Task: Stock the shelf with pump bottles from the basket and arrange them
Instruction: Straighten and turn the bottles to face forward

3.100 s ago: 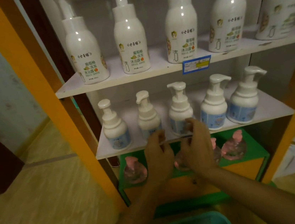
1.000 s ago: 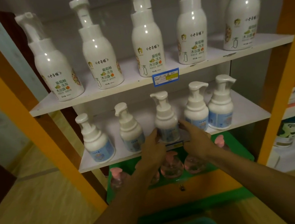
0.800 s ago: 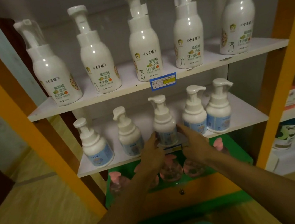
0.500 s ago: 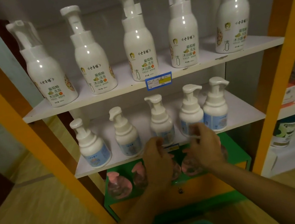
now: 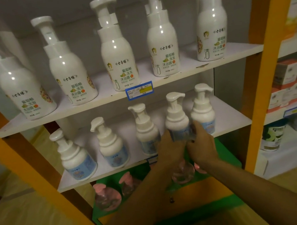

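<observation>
both hands [image 5: 187, 145] shifted right; fingers [image 5: 195, 128] now wrapped round fourth small pump bottle [image 5: 176, 120].

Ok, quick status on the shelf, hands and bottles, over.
Both hands, left hand and right hand, closed around the fourth small pump bottle on the middle shelf. Fifth bottle close beside it on the right. Nothing blocking.

An orange-framed shelf unit [image 5: 266, 45] carries five tall white pump bottles [image 5: 116, 54] on its upper white board [image 5: 90, 105], five small white pump bottles [image 5: 110, 141] on the middle board [image 5: 232, 118], and clear pink-capped bottles [image 5: 107, 196] on the green bottom level [image 5: 225, 151].
</observation>
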